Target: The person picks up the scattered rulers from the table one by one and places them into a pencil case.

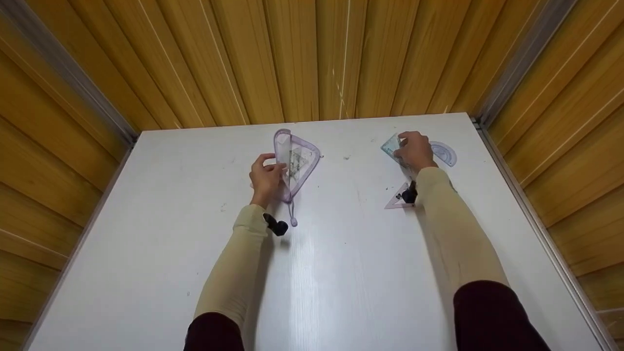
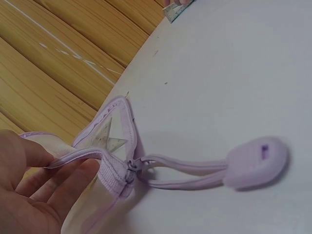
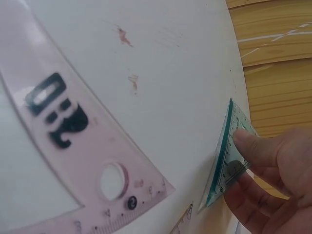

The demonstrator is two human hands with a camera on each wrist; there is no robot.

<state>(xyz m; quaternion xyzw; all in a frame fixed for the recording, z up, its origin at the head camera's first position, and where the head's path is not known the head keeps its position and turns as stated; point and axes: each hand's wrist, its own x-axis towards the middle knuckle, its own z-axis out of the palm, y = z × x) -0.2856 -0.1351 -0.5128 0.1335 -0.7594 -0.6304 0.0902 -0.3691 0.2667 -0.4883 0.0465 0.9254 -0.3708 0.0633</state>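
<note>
My left hand (image 1: 266,178) pinches the open edge of a clear zip pouch (image 1: 312,168) with purple trim, lifting that edge. A clear set square (image 2: 111,139) shows inside the pouch. From the zip hangs a purple pull tab (image 2: 258,163) on a looped cord. With thumb and fingers, my right hand (image 1: 417,150) holds a teal-edged set square (image 3: 228,156), tilted up from the table. A pink set square (image 3: 73,129) lies under the right wrist. Just right of that hand lies a bluish protractor (image 1: 444,153), partly hidden by it.
The white table (image 1: 341,273) carries small marks. Yellow wood-look panels (image 1: 292,63) stand along its far edge and both sides. Part of another scaled piece (image 3: 183,219) shows below the teal set square.
</note>
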